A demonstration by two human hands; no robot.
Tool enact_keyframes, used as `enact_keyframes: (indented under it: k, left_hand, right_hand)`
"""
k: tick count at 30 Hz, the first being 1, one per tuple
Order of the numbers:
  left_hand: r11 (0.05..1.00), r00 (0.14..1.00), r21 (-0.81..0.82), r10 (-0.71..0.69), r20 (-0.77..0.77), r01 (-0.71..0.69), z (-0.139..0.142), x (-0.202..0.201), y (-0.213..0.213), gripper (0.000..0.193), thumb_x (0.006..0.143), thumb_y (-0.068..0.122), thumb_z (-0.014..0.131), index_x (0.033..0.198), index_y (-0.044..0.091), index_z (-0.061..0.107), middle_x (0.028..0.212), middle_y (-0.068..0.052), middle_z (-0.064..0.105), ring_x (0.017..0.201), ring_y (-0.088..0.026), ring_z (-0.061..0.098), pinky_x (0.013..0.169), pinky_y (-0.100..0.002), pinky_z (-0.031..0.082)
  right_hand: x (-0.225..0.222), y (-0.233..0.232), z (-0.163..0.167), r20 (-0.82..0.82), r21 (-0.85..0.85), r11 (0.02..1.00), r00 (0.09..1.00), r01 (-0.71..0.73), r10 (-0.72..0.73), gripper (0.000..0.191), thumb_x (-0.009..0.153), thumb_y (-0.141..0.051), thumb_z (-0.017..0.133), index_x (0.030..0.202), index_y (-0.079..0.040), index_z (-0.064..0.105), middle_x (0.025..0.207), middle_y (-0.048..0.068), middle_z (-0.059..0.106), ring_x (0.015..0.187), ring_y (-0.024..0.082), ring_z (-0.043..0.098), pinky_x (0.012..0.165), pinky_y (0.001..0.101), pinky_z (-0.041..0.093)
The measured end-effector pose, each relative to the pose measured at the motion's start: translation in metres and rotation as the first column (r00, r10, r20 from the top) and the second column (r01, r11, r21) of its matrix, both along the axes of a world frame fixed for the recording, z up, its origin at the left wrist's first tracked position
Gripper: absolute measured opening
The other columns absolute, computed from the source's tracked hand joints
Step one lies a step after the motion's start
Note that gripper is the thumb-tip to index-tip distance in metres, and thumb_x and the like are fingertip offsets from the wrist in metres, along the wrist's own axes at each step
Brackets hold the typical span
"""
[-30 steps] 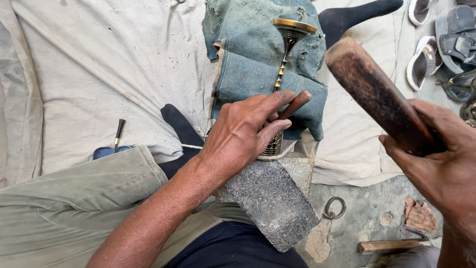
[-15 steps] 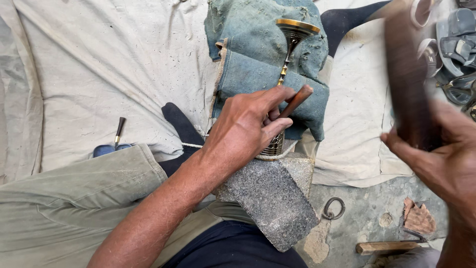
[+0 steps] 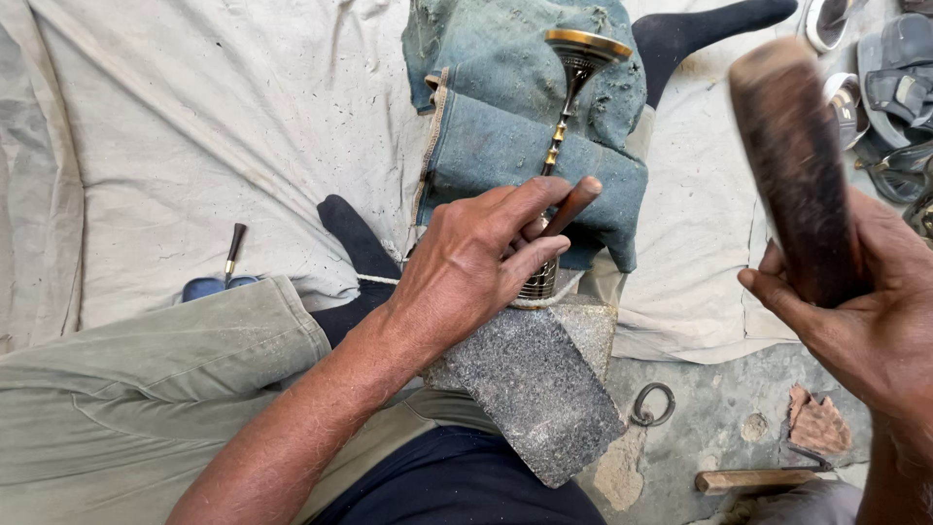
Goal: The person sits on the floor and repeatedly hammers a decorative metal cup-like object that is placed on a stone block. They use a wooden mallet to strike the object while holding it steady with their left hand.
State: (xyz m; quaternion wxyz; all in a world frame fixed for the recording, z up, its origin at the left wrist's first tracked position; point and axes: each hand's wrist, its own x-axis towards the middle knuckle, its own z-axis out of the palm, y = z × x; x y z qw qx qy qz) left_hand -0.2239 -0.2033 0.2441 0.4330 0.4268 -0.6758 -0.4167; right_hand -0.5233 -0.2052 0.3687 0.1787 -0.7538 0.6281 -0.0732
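Observation:
My left hand (image 3: 476, 262) pinches a slim brown-handled punch tool (image 3: 569, 206) and presses its tip onto the ribbed base of a long brass stem piece (image 3: 564, 117). That brass piece lies on folded blue denim (image 3: 505, 107), and its lower end rests at the top of a grey stone block (image 3: 535, 389). Over at the right, my right hand (image 3: 855, 331) grips a thick dark wooden mallet (image 3: 792, 165), raised and blurred, well apart from the punch.
Pale canvas cloth (image 3: 194, 126) covers the ground. A small tool with a dark handle (image 3: 233, 248) lies at left. A metal ring (image 3: 653, 403) and a wooden stick (image 3: 748, 479) sit on the concrete. Sandals (image 3: 894, 78) lie at the top right. My socked feet flank the denim.
The mallet in my right hand swung up and stood more upright, then tilted back a little. My left hand and the punch stayed on the brass piece.

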Motion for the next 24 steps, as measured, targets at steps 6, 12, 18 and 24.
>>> enact_keyframes:
  k: [6, 12, 18, 24]
  left_hand:
    - [0.999, 0.999, -0.038, 0.023, 0.043, -0.021, -0.004, -0.004, 0.0, 0.053, 0.092, 0.018, 0.079, 0.141, 0.017, 0.058, 0.097, -0.004, 0.072, 0.08, -0.014, 0.073, 0.069, -0.032, 0.062]
    - [1.0, 0.999, -0.007, 0.015, 0.049, -0.015, 0.002, -0.002, -0.003, 0.049, 0.09, 0.017, 0.081, 0.135, 0.016, 0.061, 0.087, -0.002, 0.069, 0.074, -0.013, 0.069, 0.065, -0.031, 0.06]
    - [0.999, 0.999, 0.024, 0.029, -0.018, -0.029, 0.004, 0.001, -0.003, 0.047, 0.09, 0.017, 0.082, 0.133, 0.015, 0.062, 0.086, -0.001, 0.069, 0.073, -0.011, 0.068, 0.065, -0.029, 0.059]
    - [0.999, 0.998, -0.05, 0.013, 0.06, -0.01, 0.027, 0.003, -0.002, 0.049, 0.09, 0.012, 0.082, 0.135, 0.017, 0.063, 0.096, -0.002, 0.073, 0.074, -0.012, 0.07, 0.062, -0.028, 0.059]
  right_hand:
    - [-0.001, 0.005, 0.004, 0.03, -0.09, 0.996, 0.999, -0.026, 0.029, 0.045, 0.09, -0.006, 0.08, 0.132, -0.001, 0.062, 0.099, 0.008, 0.069, 0.084, 0.017, 0.07, 0.078, 0.0302, 0.062]
    - [-0.012, -0.004, -0.002, 0.021, -0.005, 0.984, 0.983, 0.181, -0.181, 0.049, 0.083, -0.004, 0.081, 0.129, 0.001, 0.066, 0.092, 0.011, 0.07, 0.076, 0.02, 0.069, 0.07, 0.033, 0.061]
    - [-0.001, -0.019, 0.005, -0.034, -0.013, 0.996, 0.995, 0.092, -0.092, 0.043, 0.086, -0.007, 0.08, 0.127, 0.0, 0.069, 0.092, 0.013, 0.072, 0.074, 0.023, 0.07, 0.067, 0.0365, 0.061]
    - [0.019, -0.018, 0.015, -0.204, 0.014, 0.991, 0.97, -0.132, 0.132, 0.058, 0.076, -0.002, 0.082, 0.133, -0.004, 0.068, 0.102, 0.017, 0.076, 0.077, 0.023, 0.075, 0.075, 0.0391, 0.064]
